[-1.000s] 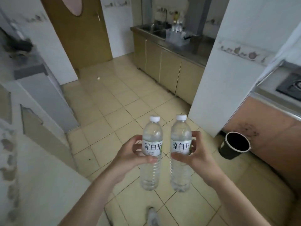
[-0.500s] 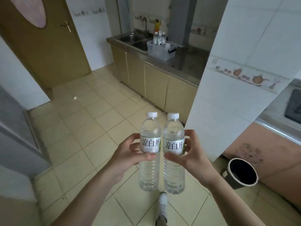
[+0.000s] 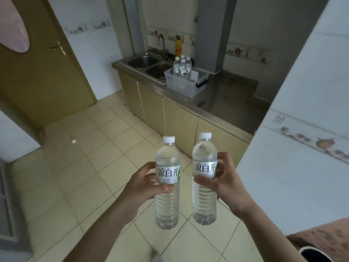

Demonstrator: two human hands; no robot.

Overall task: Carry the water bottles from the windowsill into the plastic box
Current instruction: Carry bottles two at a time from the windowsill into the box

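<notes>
Above the tiled floor [image 3: 79, 167], left hand [image 3: 143, 186] and right hand [image 3: 224, 184] each wrap an upright left bottle [image 3: 167, 197] and right bottle [image 3: 204, 191], plastic box [image 3: 181, 86] far ahead.

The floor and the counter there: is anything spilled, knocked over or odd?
Little stands out. A small pale scrap lies loose on the tiled floor near the door. The two bottles in the left hand and right hand are upright and capped, and the plastic box sits squarely on the counter.

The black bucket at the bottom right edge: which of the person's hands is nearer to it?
Right. The right hand, holding a bottle, is up and left of the bucket; the left hand, with its own bottle, is farther left.
</notes>
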